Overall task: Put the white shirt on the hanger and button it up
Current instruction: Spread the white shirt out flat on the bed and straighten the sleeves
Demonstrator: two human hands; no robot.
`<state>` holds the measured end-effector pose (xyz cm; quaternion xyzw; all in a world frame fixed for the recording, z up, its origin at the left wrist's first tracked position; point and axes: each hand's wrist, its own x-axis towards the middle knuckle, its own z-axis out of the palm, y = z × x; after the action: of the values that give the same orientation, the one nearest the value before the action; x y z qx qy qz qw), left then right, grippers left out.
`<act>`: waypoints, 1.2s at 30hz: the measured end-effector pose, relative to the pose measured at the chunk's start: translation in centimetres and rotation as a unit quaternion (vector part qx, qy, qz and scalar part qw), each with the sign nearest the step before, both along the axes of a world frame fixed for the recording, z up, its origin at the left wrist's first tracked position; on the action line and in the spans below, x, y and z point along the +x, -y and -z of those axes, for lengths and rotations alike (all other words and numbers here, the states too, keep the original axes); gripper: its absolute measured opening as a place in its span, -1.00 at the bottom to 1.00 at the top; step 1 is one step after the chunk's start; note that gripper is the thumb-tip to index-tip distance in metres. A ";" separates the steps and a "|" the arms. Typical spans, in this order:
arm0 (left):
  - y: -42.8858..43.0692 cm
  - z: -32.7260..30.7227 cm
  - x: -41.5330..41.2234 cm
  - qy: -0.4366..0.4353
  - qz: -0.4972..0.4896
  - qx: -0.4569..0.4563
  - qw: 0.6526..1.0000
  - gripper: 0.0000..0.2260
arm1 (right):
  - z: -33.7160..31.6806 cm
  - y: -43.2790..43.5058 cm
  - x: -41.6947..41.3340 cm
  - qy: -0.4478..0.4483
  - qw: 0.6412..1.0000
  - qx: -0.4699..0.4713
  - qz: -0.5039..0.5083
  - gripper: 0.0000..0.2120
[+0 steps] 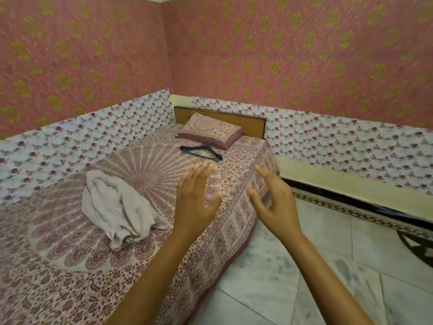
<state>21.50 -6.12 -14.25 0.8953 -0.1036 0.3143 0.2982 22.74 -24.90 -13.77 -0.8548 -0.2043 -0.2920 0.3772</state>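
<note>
Both forearms reach in from the near edge, side by side and bare. The left hand (194, 198) hangs over the right side of the bed (70, 266) with its fingers straight and its grip spread, holding nothing. The right hand (274, 202) hovers just beyond the bed's right edge, above where the cover drops to the marble floor (304, 266). Its grip is also spread, the fingers loosely bent and the thumb apart, and it holds nothing.

Left of the hands, the white shirt (117, 207) lies crumpled in a heap on the patterned cover, near the middle of the bed. The dark hanger (201, 152) lies flat farther off, just in front of the pillow (209, 130) at the far end. Shirt and hanger are well apart, and neither hand touches either.

By my reading the task has not started: nothing is picked up and the shirt is not on the hanger. The next move probably calls for one hand to reach far for the hanger and the other to go left for the shirt. The shirt would then need shaking out so the collar and shoulders can be found. Being limp, bunched cloth, it will likely need both hands to open.
</note>
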 end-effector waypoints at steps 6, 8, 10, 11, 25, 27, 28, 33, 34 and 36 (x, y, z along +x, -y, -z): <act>-3.0 2.6 9.8 -0.059 -0.028 -0.030 0.997 -0.49 | 2.7 -3.1 10.3 -0.016 0.998 -0.063 0.003 -0.55; -4.3 3.5 13.2 -0.090 -0.036 -0.037 0.995 -0.49 | 3.6 -4.3 13.8 -0.037 0.997 -0.065 0.007 -0.54; -5.4 4.2 16.3 -0.096 -0.042 -0.038 0.994 -0.50 | 4.4 -5.3 17.2 -0.057 0.996 -0.067 0.005 -0.53; -5.9 4.5 17.7 -0.101 -0.045 -0.039 0.993 -0.51 | 4.7 -5.9 18.7 -0.070 0.995 -0.066 0.006 -0.52; -10.5 8.6 32.3 -0.176 -0.153 -0.042 0.972 -0.47 | 8.8 -11.9 36.8 -0.127 0.985 -0.056 -0.102 -0.52; -11.1 9.0 33.6 -0.184 -0.171 -0.037 0.967 -0.46 | 9.0 -12.7 38.9 -0.137 0.982 -0.052 -0.118 -0.52; -11.5 9.1 34.5 -0.186 -0.186 -0.035 0.964 -0.44 | 9.0 -13.3 40.3 -0.141 0.980 -0.054 -0.127 -0.52; -14.6 9.3 36.9 -0.188 -0.272 -0.059 0.942 -0.39 | 9.2 -17.5 45.6 -0.152 0.968 -0.067 -0.189 -0.54; -15.1 9.3 37.0 -0.184 -0.282 -0.062 0.939 -0.40 | 9.4 -18.2 46.1 -0.160 0.965 -0.065 -0.198 -0.55; -17.1 9.3 37.2 -0.172 -0.314 -0.071 0.931 -0.43 | 9.7 -20.9 47.2 -0.165 0.957 -0.071 -0.229 -0.59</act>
<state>58.65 11.01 -23.56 0.8990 0.2581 0.2395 0.2606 69.99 -3.98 -23.44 -0.8461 -0.3495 -0.0374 0.4008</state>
